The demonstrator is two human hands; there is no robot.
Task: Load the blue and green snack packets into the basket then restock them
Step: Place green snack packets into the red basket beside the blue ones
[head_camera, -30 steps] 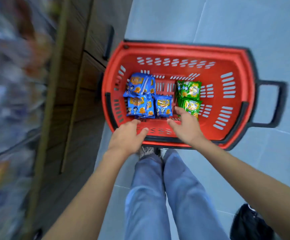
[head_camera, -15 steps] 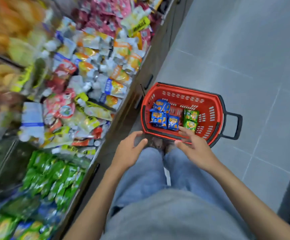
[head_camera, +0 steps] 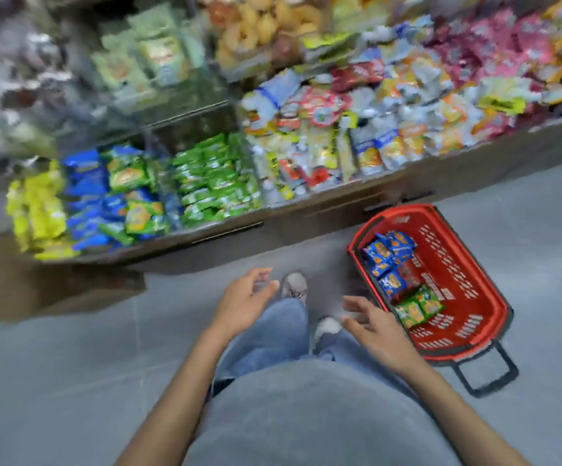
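A red basket stands on the grey floor at the right. Inside it lie several blue snack packets and, nearer me, two green snack packets. My left hand hovers above the floor in front of my legs, fingers relaxed and empty. My right hand is just left of the basket's rim, fingers spread, holding nothing. The low shelf bin at the left holds blue packets on the shelf and green packets on the shelf.
A long display shelf packed with mixed snack bags runs across the top of the view. Yellow packets sit at the shelf's left end. The basket's black handle sticks out toward me. My shoes and jeans are between my hands.
My view has swung left from the basket to face the shelf. Both hands have come off the basket's near rim and now hang free; the basket lies to my right.
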